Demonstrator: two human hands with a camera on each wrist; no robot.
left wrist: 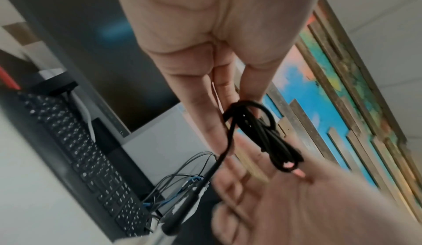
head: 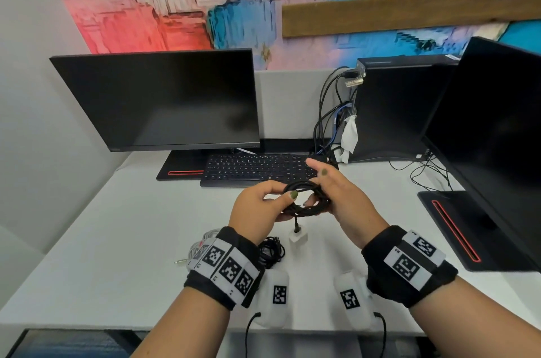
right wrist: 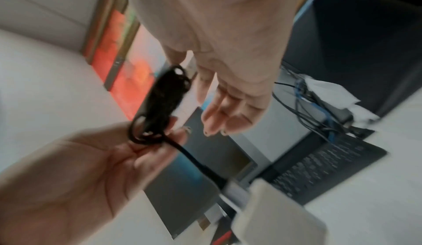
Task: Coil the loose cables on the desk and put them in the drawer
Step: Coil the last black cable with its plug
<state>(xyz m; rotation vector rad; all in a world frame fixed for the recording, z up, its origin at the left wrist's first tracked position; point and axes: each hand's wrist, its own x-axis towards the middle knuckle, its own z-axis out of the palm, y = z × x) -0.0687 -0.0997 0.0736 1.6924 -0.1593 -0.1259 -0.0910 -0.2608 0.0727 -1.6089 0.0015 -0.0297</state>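
We had the black cable coil [head: 306, 199] up off the desk [head: 117, 240], pinched in our left hand [head: 257, 211], loops lying left to right. Our right hand [head: 336, 196] was just beside its right end, fingers loose and gripping nothing. The white plug [head: 298, 236] dangled straight below, tail nearest the left fingers.

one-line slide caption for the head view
Left hand pinches a coiled black cable, white plug block dangling, open right hand alongside.
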